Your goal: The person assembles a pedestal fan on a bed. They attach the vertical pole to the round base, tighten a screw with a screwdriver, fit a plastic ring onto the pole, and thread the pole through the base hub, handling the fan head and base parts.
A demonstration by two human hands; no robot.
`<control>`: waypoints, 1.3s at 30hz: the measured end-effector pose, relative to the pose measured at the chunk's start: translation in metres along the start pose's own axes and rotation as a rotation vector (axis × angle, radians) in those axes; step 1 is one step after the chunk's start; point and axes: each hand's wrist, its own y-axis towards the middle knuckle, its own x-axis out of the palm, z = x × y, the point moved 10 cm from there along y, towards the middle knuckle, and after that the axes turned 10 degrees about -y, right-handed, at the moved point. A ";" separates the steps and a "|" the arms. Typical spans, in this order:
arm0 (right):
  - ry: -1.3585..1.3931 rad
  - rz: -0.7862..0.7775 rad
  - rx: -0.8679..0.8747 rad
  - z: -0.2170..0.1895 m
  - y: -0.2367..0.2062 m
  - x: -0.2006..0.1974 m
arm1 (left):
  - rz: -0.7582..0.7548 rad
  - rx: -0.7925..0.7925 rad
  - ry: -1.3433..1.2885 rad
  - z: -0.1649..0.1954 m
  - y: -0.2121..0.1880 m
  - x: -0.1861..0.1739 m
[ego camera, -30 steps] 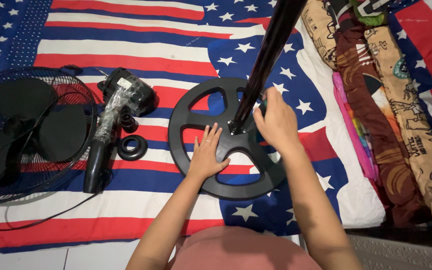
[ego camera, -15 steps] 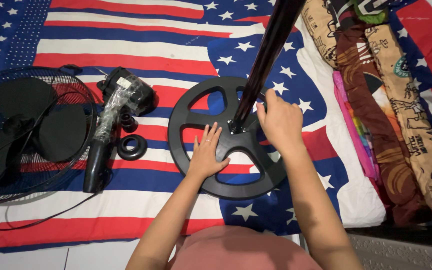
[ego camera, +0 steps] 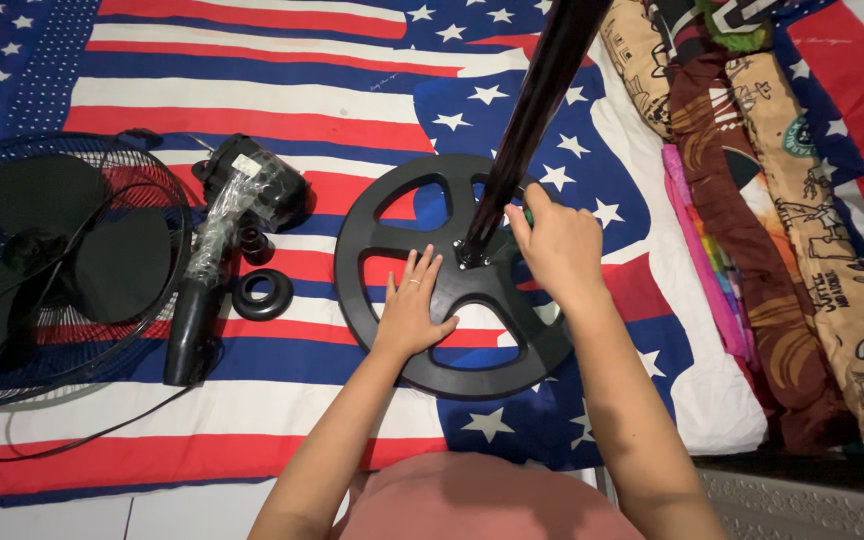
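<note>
The round black fan base [ego camera: 452, 275], a spoked disc, lies flat on a stars-and-stripes sheet [ego camera: 252, 80], and a black pole [ego camera: 527, 120] stands at its hub, leaning up and away toward the top of the view. The left hand [ego camera: 414, 305] rests open and flat on the base just left of the hub, fingers spread, pinning the disc down and gripping nothing. The right hand [ego camera: 557, 245] sits just right of the pole's foot, fingers curled; a sliver of green shows at its fingertips, perhaps a tool handle, but I cannot tell what it holds or how firmly.

The step in hand looks like fixing the pole to the base at the hub. The next move seems to call for keeping the disc steady under the flat palm while the right hand works at the joint, with the pole kept from tipping.

Left of the base lies a small black ring [ego camera: 262, 293], and beyond it the plastic-wrapped fan motor [ego camera: 237, 215]. Farther left is the wire grille with the blades [ego camera: 62, 260]. Right of the base, patterned folded cloths [ego camera: 802, 200] lie in a heap.
</note>
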 end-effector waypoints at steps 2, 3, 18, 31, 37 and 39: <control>0.032 -0.003 -0.005 0.000 0.000 0.001 | 0.000 0.005 0.006 0.000 0.001 0.000; 0.059 0.012 -0.019 -0.001 -0.001 -0.001 | -0.002 0.008 0.008 0.000 0.001 0.000; -0.081 -0.063 0.042 0.005 0.000 0.001 | 0.000 -0.001 -0.009 0.003 0.000 -0.002; 0.085 0.047 -0.134 -0.006 -0.005 -0.014 | -0.002 -0.009 -0.005 0.003 0.001 -0.002; 0.226 0.098 -0.055 -0.006 -0.003 -0.012 | -0.006 -0.018 -0.014 0.003 0.000 -0.003; 0.238 0.115 0.012 -0.001 -0.003 -0.010 | -0.005 -0.015 -0.014 0.003 0.000 -0.003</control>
